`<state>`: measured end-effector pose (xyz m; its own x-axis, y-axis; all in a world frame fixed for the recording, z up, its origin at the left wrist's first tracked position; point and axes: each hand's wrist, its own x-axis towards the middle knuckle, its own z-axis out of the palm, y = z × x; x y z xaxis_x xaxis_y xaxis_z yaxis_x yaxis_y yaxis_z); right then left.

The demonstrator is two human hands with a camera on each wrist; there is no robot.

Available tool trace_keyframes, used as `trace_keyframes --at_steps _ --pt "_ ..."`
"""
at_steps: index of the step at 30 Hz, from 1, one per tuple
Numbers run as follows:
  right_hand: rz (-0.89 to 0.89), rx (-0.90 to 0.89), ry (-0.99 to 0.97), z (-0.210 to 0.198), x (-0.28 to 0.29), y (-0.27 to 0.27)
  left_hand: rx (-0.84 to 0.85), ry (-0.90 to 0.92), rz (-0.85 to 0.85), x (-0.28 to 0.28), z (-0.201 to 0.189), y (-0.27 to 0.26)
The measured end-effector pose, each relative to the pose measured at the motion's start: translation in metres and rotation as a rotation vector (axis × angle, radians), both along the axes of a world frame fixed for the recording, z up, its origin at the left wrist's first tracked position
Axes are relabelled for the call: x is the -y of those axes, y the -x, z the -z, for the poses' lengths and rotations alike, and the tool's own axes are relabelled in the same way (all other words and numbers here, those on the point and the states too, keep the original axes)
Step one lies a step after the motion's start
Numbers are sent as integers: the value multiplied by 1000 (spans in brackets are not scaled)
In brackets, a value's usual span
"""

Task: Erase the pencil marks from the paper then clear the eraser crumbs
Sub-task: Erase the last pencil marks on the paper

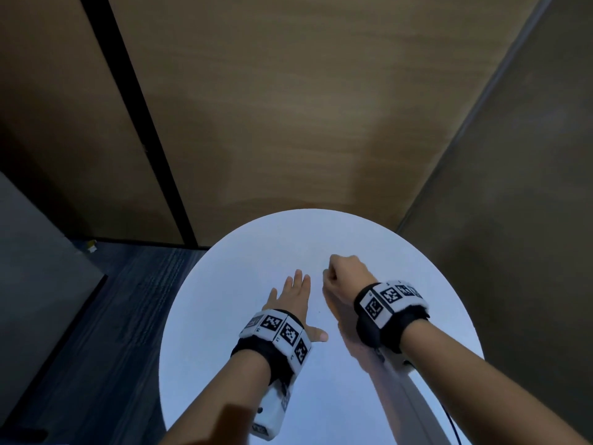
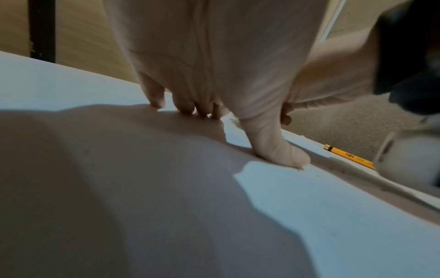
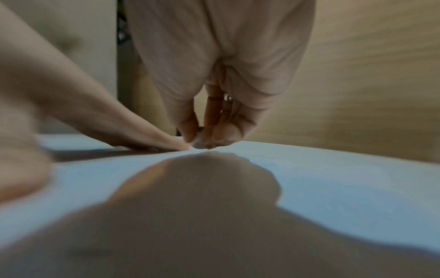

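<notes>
The left hand (image 1: 293,295) lies flat, fingers straight and spread, on a white sheet that all but blends into the round white counter (image 1: 224,309). Just right of it, the right hand (image 1: 345,276) pinches something small and pale against the paper (image 3: 309,178); whether it is an eraser cannot be told. A yellow pencil (image 2: 349,156) lies at the far right

bare white tabletop (image 1: 385,252) beyond both hands, yellow pencil (image 2: 349,155) lying near its right edge

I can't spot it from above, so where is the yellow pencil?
Only the left wrist view shows the yellow pencil: it lies on the white table near its edge, to the right of the left hand, beyond its thumb.
</notes>
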<state>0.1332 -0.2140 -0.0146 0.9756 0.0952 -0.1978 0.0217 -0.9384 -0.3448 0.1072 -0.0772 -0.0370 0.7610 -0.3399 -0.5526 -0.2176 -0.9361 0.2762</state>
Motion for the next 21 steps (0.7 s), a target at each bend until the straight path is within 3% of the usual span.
trace_keyframes --at_steps 3,7,12,16,21 --pt "-72 -83 -45 6 -7 10 0 6 0 -1 1 -1" --pt "77 -14 17 -4 14 1 1 -3 4 0 0 -2" --pt "-75 -84 -34 -3 6 17 2 16 2 -1 3 -2" --pt "26 -13 55 -3 7 7 9 6 2 -1 3 -1" --pt "-40 -56 27 2 -4 20 13 7 2 -2 3 -3"
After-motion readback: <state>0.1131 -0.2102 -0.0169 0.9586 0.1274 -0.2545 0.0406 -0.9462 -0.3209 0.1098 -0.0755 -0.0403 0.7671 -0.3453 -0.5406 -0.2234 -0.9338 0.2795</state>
